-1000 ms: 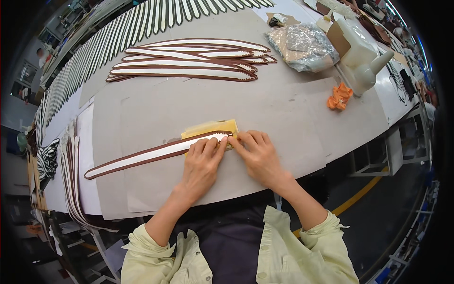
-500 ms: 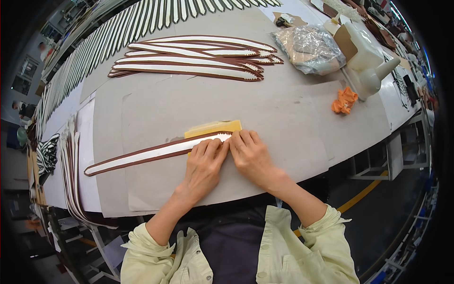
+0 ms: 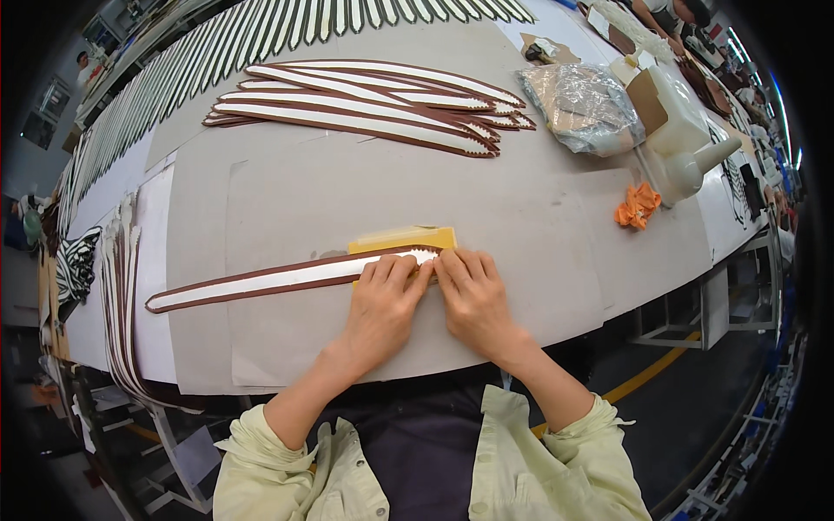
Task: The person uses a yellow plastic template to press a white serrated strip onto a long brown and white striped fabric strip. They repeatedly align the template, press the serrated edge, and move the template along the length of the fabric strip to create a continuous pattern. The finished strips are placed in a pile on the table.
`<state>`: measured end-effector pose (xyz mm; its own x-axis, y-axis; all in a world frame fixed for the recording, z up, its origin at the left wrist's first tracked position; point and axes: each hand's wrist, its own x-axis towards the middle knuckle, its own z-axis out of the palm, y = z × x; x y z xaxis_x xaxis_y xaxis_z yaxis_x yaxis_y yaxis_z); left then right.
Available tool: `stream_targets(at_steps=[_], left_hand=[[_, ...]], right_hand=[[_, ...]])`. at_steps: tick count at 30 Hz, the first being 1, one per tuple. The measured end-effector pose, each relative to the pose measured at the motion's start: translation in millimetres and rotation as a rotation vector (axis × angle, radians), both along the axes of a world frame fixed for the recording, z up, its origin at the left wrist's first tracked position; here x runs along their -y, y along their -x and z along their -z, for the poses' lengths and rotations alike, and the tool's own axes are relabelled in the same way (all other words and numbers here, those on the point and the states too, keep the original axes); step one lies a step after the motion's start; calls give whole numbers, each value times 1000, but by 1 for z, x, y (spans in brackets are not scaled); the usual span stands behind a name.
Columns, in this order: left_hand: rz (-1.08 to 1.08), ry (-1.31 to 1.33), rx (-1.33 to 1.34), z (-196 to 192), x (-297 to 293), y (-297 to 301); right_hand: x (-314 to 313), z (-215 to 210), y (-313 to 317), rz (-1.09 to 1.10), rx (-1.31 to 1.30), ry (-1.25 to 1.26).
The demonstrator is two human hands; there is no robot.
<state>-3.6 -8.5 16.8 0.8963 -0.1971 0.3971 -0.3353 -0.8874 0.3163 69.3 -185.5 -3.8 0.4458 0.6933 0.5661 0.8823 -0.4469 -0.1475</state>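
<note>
A long brown strap with a white middle (image 3: 278, 280) lies across the table, its pointed left end flat on the surface. At its right end, where the brown edge is notched, my left hand (image 3: 382, 304) and my right hand (image 3: 476, 295) meet with bent fingers. Both are closed on the strap's tip, thumbs and fingertips pressed together. My fingers hide the very tip. Beneath that end sits a yellow block (image 3: 404, 237), partly covered by the strap and my left hand.
Similar straps lie in a pile (image 3: 365, 108) farther back, beyond them a row of black-edged strips (image 3: 321, 22). More brown straps (image 3: 122, 295) hang over the left edge. At right are an orange crumpled cloth (image 3: 638, 206), a plastic-wrapped bundle (image 3: 582, 108) and a whitish bottle (image 3: 682, 165).
The view has shifted slightly. Both hands stay pinched at the strap's right end, with little change in finger position, and the strap still rests over the yellow block.
</note>
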Motion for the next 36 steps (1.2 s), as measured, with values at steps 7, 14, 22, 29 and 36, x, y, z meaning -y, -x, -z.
stream_targets(at_steps=[7,14,22,29,36], left_hand=[[-11,69,73,6,-4,-5],[-1,-8,54,11,-1,-10],[-8,-47,51,10,2,-12],[-86,53,96,15,-1,-4],[-59,-42,53,14,1,-6]], right_hand=[[1,0,7,36,-10,-15],[1,-1,7,31,-14,-22],[0,-1,8,4,-70,-36],[-2,-5,5,-30,3,80],[-8,-5,6,-25,-62,35]])
